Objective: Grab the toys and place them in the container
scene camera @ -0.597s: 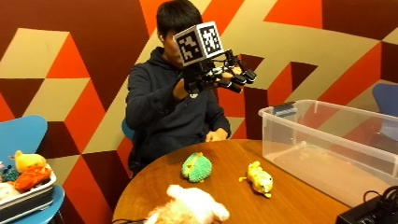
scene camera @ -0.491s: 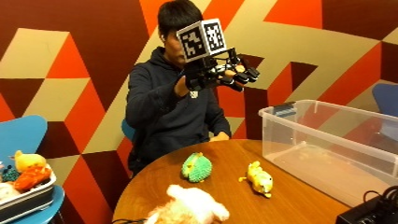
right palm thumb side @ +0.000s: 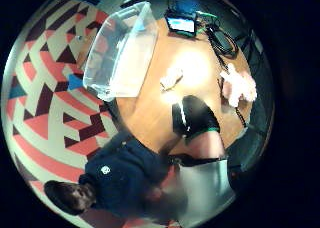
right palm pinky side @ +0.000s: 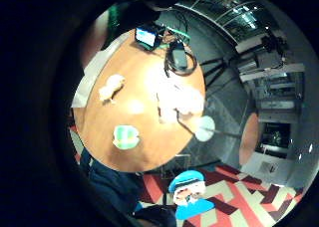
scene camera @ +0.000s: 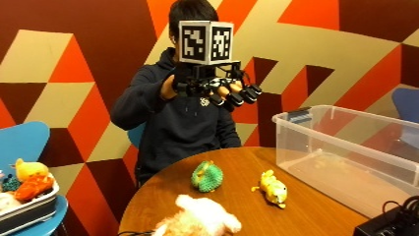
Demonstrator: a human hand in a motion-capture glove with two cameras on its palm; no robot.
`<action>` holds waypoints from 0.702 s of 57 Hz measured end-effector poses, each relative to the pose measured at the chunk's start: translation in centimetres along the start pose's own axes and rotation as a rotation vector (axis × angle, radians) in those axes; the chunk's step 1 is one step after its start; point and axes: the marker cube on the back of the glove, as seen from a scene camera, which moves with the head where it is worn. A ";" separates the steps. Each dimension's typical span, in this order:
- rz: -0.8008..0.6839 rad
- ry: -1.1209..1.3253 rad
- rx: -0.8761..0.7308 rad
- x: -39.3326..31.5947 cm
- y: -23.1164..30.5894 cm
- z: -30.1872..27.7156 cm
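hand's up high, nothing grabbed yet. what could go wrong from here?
1. The white toy lies at the table edge; a clumsy reach could knock it off.
2. The bin walls are tall, so the hand could clip the rim carrying the green toy or yellow toy over.

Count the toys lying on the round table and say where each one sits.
3. The green toy lies nearest the person, the yellow toy lies beside the clear container, and the pink-white plush lies at the near edge. More toys sit in a tray off the table.

Green (scene camera: 207,176), yellow (scene camera: 272,188), pink toys (scene camera: 199,221) beside clear container (scene camera: 340,147).
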 end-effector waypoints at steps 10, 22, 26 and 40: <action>0.056 0.032 -0.028 6.0 -1.1 1.8; 0.100 -0.076 -0.174 13.7 -4.9 9.1; 0.159 -0.119 -0.250 14.5 -5.3 12.8; 0.304 -0.123 -0.335 16.1 -5.9 21.2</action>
